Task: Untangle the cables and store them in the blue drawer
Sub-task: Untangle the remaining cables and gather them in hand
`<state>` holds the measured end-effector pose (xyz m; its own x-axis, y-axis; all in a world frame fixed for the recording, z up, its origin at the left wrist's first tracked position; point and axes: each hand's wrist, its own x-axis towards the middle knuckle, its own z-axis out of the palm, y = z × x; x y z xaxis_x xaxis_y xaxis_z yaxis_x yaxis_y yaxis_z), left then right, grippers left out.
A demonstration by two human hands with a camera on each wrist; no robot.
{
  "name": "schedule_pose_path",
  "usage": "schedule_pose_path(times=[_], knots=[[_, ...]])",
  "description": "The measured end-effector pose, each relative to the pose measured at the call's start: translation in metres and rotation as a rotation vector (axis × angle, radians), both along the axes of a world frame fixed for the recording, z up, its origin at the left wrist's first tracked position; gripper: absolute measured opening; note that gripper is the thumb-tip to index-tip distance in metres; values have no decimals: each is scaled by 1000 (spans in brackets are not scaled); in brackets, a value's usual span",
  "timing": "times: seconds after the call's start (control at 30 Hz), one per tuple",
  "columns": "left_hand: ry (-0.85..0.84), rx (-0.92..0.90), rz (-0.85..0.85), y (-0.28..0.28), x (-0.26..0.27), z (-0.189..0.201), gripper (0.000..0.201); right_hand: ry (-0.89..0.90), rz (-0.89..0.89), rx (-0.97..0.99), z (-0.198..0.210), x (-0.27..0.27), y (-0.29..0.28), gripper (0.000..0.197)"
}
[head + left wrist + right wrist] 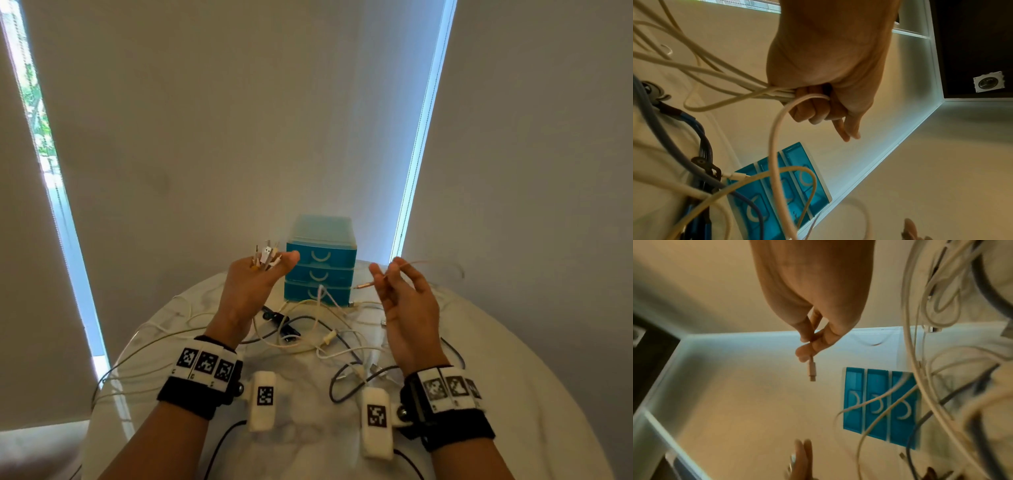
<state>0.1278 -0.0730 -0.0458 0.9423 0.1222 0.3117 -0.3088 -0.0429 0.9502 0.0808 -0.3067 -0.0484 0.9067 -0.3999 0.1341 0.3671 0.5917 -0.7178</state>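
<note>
Two hands are raised over the round white surface (513, 394). The left hand (251, 291) is fisted around a bundle of pale cables (731, 76), its fingers (807, 112) curled tight, with several plug ends (266, 257) sticking up above the knuckles. The right hand (407, 308) pinches a thin pinkish cable (428, 263) between thumb and fingertips, its metal connector (812, 371) poking free just beyond the grip. Below both hands a tangle of white and grey cables (325, 339) sprawls across the surface, some strands trailing over the near-left edge. A blue three-drawer unit (320, 270) stands at the far side of the surface, all its drawers closed, with cable loops lying against its base.
</note>
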Motion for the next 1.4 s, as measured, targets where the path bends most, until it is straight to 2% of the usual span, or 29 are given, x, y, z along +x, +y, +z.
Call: schedule_pose_path(times=[0.07,0.2,0.33,0.4,0.5,0.57,0.63,0.67,0.7,0.73,0.77,0.83,0.87,0.9,0.97,1.03,1.1,1.2,1.27,1.33,1.4], knots=[[6,-27,46,-1,2,0,38,27,17,79,1,0,-10,26],[-9,-123,133,6,8,-2,50,210,-56,-91,-4,3,-22,28],[-11,-143,142,7,11,-3,57,206,-176,-51,-1,5,-27,18],[-28,-187,140,6,10,-2,65,163,-317,38,8,7,-33,12],[-96,-295,141,10,7,2,55,37,-515,207,31,10,-48,19],[-126,-447,135,18,8,3,48,-50,-601,249,56,15,-52,19],[-128,-614,106,24,11,5,42,-226,-665,393,87,28,-41,24],[-133,-661,104,25,12,4,41,-295,-674,367,104,41,-29,24],[-143,-674,115,23,11,3,40,-322,-640,260,121,56,-10,22],[-160,-654,139,20,9,2,41,-307,-521,59,136,67,17,23],[-179,-615,167,16,6,1,43,-222,-268,-206,143,74,44,28],[-230,-528,213,7,1,-2,47,-16,360,-795,149,69,92,52],[-268,-499,232,4,1,-3,48,19,564,-1016,147,62,107,60],[-300,-469,259,3,1,-2,48,-12,670,-1127,144,55,114,57],[-347,-422,317,4,3,-1,50,-164,624,-1082,133,40,113,39],[-374,-408,339,7,3,2,51,-225,529,-863,116,23,99,33],[-385,-357,357,9,1,4,50,-193,438,-733,95,11,83,31],[-369,-205,362,10,2,3,52,-39,307,-712,48,10,63,27],[-337,-68,348,10,4,2,55,67,303,-698,19,7,55,25],[-305,82,303,8,5,0,56,85,325,-702,-1,3,53,20],[-266,233,230,3,7,-5,53,30,269,-705,-7,-2,54,17]])
